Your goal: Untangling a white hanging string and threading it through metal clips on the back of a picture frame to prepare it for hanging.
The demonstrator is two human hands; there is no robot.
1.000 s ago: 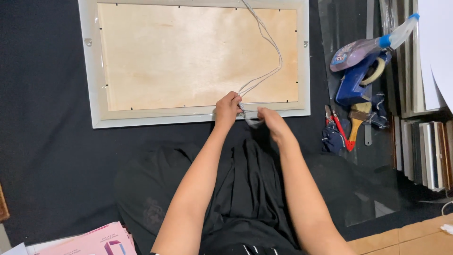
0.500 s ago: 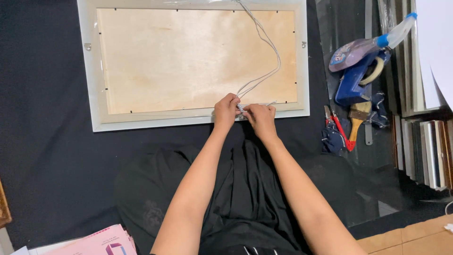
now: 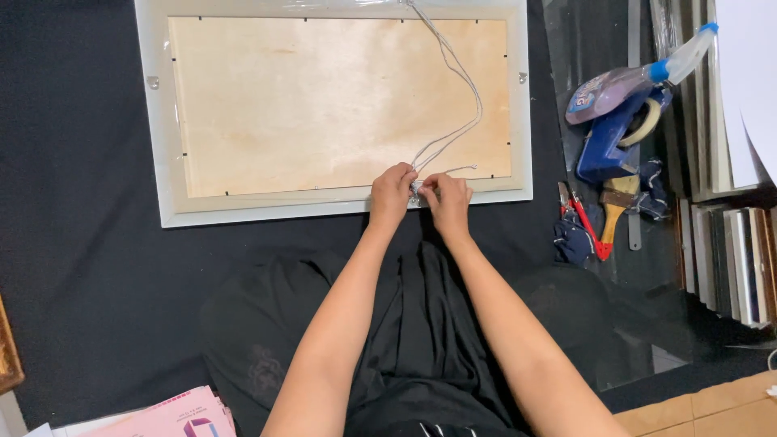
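Note:
A white picture frame [image 3: 154,154] lies face down on a black cloth, its plywood backing [image 3: 324,97] facing up. A thin white cord [image 3: 465,89] loops across the backing from the top edge down to the bottom rail. My left hand [image 3: 392,194] and my right hand [image 3: 447,198] meet at the frame's lower edge, fingers pinched together on the cord's end and a small shiny bit between them. Both hands touch the bottom rail of the frame.
To the right lie a blue tape dispenser [image 3: 611,137], a spray bottle [image 3: 639,81], a paintbrush [image 3: 617,206] and red-handled pliers [image 3: 587,231]. Stacked frames [image 3: 728,259] stand at the far right. Pink paper [image 3: 174,414] lies at the bottom left.
My right hand has moved left along the bottom rail until it meets the left hand. The cord's loose end now sits between both hands.

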